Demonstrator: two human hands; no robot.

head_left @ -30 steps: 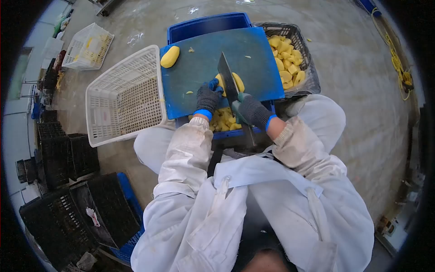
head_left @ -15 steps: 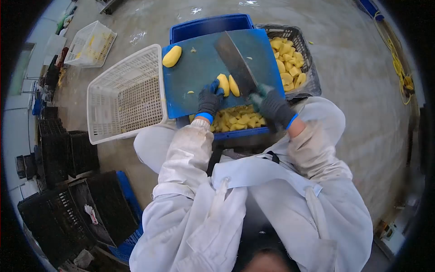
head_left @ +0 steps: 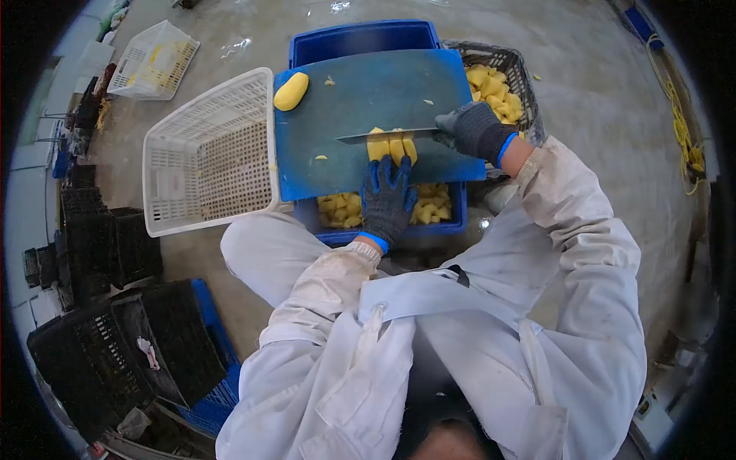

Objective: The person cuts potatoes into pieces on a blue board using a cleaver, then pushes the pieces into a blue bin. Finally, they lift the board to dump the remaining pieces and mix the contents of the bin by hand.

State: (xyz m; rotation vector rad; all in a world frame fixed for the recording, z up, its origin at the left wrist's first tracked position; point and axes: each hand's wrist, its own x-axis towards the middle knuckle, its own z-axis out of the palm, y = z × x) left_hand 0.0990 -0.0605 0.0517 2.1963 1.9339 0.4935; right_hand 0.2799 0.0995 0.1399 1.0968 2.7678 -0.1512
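Note:
A blue cutting board [head_left: 353, 100] lies across a blue crate [head_left: 360, 34]. My left hand [head_left: 387, 195], in a dark glove, presses on the near side of the split peeled potato [head_left: 391, 146] at the board's front edge. My right hand [head_left: 475, 129], gloved too, grips the handle of a cleaver [head_left: 376, 135] whose blade lies crosswise on the potato's far end. A whole peeled potato [head_left: 291, 91] rests at the board's far left corner. Cut yellow pieces [head_left: 341, 207] fill the crate below the board.
A white plastic basket [head_left: 207, 161] leans against the crate's left side. A dark basket of potato chunks [head_left: 498, 77] stands at the right. Black crates [head_left: 115, 353] are stacked at lower left, another white basket [head_left: 157, 61] lies far left. The floor is wet concrete.
My right hand swung the cleaver from pointing away to lying crosswise on the potato halves. My left hand shifted right and now holds the halves together from the near side.

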